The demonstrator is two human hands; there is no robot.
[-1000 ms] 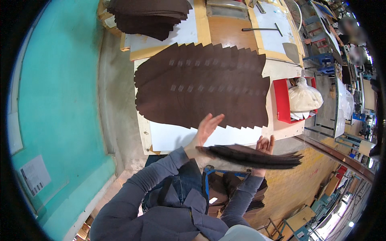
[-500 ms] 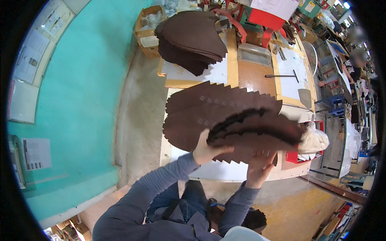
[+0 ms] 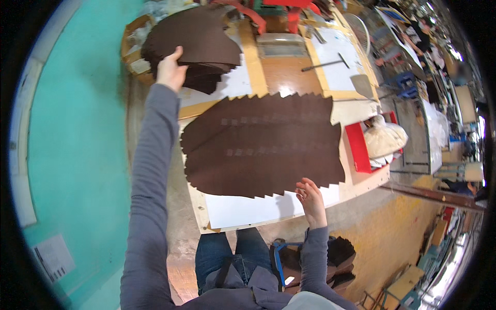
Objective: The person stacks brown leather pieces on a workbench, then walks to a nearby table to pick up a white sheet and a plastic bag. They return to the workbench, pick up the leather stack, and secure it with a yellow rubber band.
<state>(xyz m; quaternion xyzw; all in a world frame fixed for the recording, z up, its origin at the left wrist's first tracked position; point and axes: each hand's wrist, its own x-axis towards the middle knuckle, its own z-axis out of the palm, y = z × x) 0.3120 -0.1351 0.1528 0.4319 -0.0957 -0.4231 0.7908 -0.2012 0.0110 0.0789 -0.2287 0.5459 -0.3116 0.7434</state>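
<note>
A broad dark brown leather-like sheet (image 3: 263, 147) with sawtooth edges lies flat across the near table, with two rows of faint pale marks. At the far left is a stack of similar brown sheets (image 3: 194, 36), its layers showing along the near edge. My left hand (image 3: 172, 71) reaches to that stack and grips the near edge of its upper sheets, a digit on top; part of the grip is hidden. My right hand (image 3: 310, 200) is open and empty at the flat sheet's near edge, fingers loosely bent and apart.
A red box (image 3: 359, 147) holding a tied pale bag (image 3: 385, 137) stands at the table's right. Farther back are a T-handled tool (image 3: 326, 63), red machine parts (image 3: 292, 20) and a cardboard box (image 3: 137, 67). A teal wall (image 3: 82, 129) runs along the left.
The bent sheets held in both hands are no longer in them; brown sheet lies flat on the table. My left hand has moved far left to the stack; the right has let go. The view has shifted.
</note>
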